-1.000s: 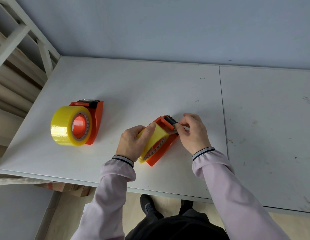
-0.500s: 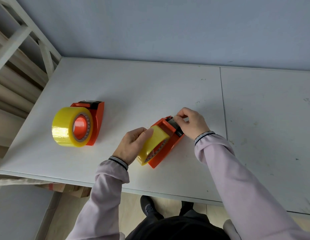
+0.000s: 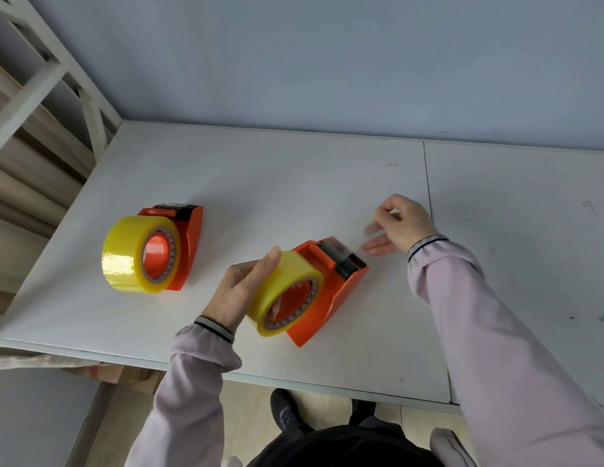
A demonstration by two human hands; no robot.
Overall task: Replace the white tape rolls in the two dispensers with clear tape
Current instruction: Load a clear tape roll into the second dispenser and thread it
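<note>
Your left hand [image 3: 241, 291] is wrapped around the yellowish clear tape roll [image 3: 287, 291] mounted in the near orange dispenser [image 3: 327, 294], thumb lying over the top of the roll and the fingers curled round its left side, so the roll sits directly right of your palm and touching it. That dispenser rests on the white table [image 3: 294, 183] near the front edge, its body angled with the black cutter end [image 3: 348, 261] pointing far and right. Your right hand [image 3: 400, 224] is beyond that cutter end, up and to the right of it and apart from the dispenser body. Its thumb and forefinger are pinched together on the free end of a clear tape strip [image 3: 353, 235], which stretches from the cutter area to your fingers; the strip is faint and blurred, so where exactly it leaves the roll cannot be made out. The other fingers of that hand are loosely extended below the pinch, close to the table. The second orange dispenser [image 3: 189, 247] stands well to the left on the table, apart from both hands, upright, with its own yellowish clear tape roll [image 3: 139, 254] seated on the hub and its open face turned toward you. At the far left beside the table is a white wooden frame [image 3: 41, 79].
</note>
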